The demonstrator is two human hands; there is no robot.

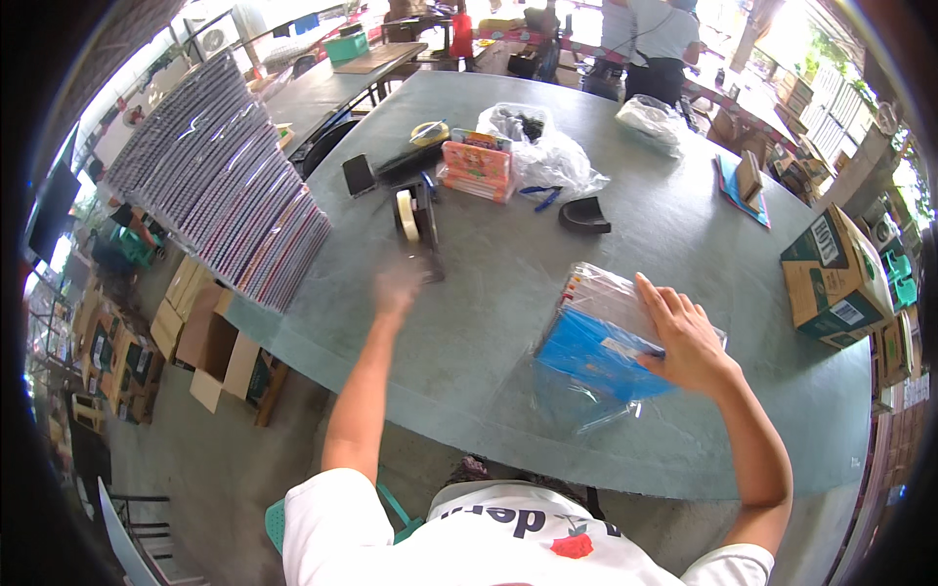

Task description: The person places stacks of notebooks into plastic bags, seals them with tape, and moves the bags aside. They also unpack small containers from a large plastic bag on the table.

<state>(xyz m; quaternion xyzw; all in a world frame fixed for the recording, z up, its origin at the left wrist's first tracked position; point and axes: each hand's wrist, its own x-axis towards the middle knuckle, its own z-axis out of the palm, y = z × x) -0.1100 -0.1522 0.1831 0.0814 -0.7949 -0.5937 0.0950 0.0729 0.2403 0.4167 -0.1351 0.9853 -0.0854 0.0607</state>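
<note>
My left hand (399, 285), smeared by motion, is at the near end of a black tape dispenser (422, 234) with a pale roll of tape. Whether its fingers touch the dispenser or hold anything, I cannot make out. On the right, my right hand (689, 340) lies with outstretched fingers on a stack of notebooks (608, 342), the thumb apart from them. The stack has a blue part and is wrapped in clear plastic; a loose flap of the wrapper (576, 405) spreads toward the table's near edge.
Tall stacks of spiral notebooks (230, 176) stand at the table's left. Farther back are a phone (359, 175), orange-pink packs (476, 168), a clear plastic bag (559, 161), blue-handled cutters (543, 196) and a black curved piece (585, 216). A cardboard box (833, 278) sits at the right edge.
</note>
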